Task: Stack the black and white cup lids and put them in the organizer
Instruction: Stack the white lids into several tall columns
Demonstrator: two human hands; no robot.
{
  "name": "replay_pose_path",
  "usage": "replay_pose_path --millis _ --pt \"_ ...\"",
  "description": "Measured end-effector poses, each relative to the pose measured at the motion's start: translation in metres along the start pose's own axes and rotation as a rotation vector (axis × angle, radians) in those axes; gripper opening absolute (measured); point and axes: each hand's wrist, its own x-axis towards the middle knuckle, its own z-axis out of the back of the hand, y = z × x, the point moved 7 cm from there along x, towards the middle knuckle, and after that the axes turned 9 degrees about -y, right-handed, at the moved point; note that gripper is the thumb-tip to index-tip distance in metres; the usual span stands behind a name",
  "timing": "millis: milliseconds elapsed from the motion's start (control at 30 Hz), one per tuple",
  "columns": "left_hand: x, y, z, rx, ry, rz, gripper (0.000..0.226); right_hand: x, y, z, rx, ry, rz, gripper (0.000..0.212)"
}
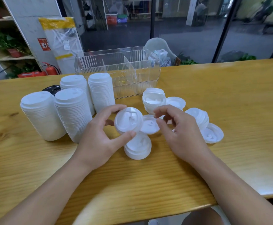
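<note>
Between the thumb and curled fingers of the left hand [100,137] sits a white lid [127,121], lifted clear of the table [230,88] and turned so its top faces the camera, a hold that leaves its rim free, likely so another lid can be seated against it. Just right of those fingertips the right hand [179,132] hovers with its fingers loosely bent; a second lid [149,125] lies at its fingertips, but whether they pinch it or only touch its edge cannot be told. Below the left thumb a short stack of lids [138,148] rests on the wood, probably the pile being built. Beyond the right fingers lie more loose lids, one small nested group [154,99] towards the far side and another pair [204,124] past the knuckles, scattered within easy reach so each can be gathered in turn. Left of the left hand stand four tall white stacks [72,114], already nested and leaning close together, with a black lid [51,89] half hidden behind them. Farther off, beyond both sets of fingertips, the clear organizer [118,69] waits with its dividers upright and no lids visible inside, so by the look of it stacking comes first and loading is not yet begun
</note>
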Motion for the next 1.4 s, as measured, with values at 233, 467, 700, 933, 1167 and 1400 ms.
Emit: replay_pose_path --millis 233,467,700,933,1167,1400 --pt "-0.007 0.001 -0.015 0.102 0.175 0.039 0.049 -0.006 -0.01 -0.013 -0.459 0.095 0.221 0.027" --pt "-0.014 0.0 -0.022 0.177 0.243 0.038 0.048 -0.006 -0.009 -0.02 -0.542 0.153 0.305 0.004" --pt "-0.017 0.003 -0.027 0.241 0.34 0.029 0.05 -0.002 -0.002 -0.014 -0.418 0.072 0.25 0.007" --pt "-0.018 0.004 -0.028 0.243 0.357 0.038 0.05 -0.002 0.003 -0.004 -0.228 -0.012 0.139 0.01" --pt "-0.017 0.002 -0.028 0.225 0.361 0.042 0.048 -0.001 0.003 -0.001 -0.211 -0.02 0.083 0.014" --pt "-0.017 0.006 -0.029 0.227 0.352 0.052 0.06 -0.001 0.003 0.004 -0.069 -0.052 0.0 0.013"
